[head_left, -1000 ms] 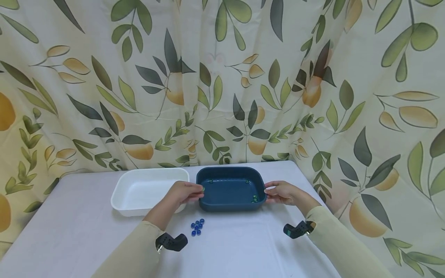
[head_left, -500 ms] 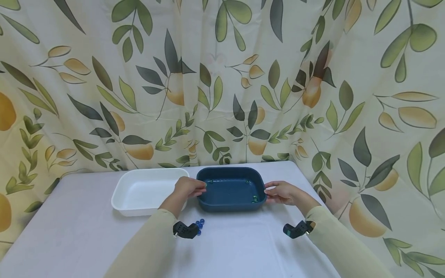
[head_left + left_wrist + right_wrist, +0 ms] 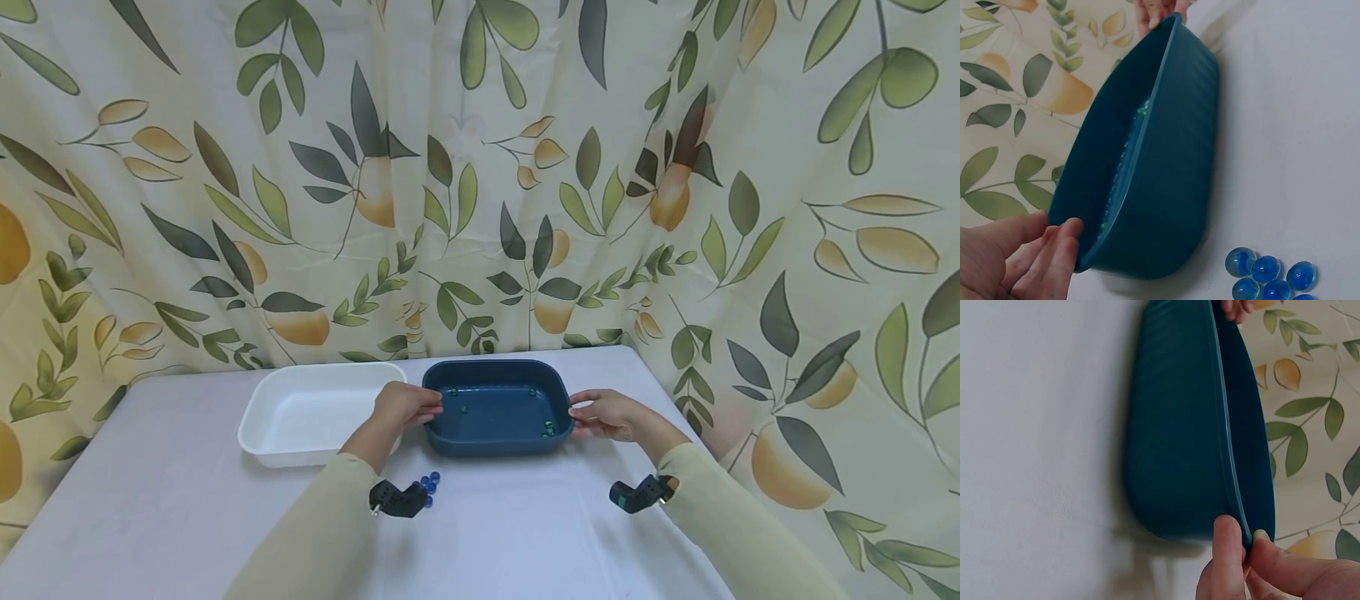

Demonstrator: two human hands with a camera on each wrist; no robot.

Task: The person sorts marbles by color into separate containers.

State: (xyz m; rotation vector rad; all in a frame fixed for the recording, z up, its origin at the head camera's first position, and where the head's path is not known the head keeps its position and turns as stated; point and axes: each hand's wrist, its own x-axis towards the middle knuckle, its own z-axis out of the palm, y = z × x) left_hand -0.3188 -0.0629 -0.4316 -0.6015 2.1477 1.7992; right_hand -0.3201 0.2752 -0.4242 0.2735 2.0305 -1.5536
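A dark blue rectangular tray (image 3: 495,447) stands on the table. In the head view several small green marbles (image 3: 550,428) lie in it, most near its right front corner, and one green marble (image 3: 464,409) lies in its left part. My left hand (image 3: 399,405) is at the tray's left rim; in the left wrist view its thumb and fingertips are slightly apart with nothing seen between them. At the right end, my right hand (image 3: 609,414) pinches the rim between thumb and fingers. Several blue marbles (image 3: 1266,269) sit in front of the tray, partly hidden by my left wrist camera in the head view.
A white tray (image 3: 251,435) stands left of the blue one, partly behind my left forearm. White cloth covers the table (image 3: 525,533). A leaf-and-fruit patterned curtain (image 3: 480,183) hangs along the back and sides.
My left hand, pinching a green marble earlier, shifted slightly right and up to the blue tray's rim and let the marble go; it now lies inside. My right hand stays on the rim.
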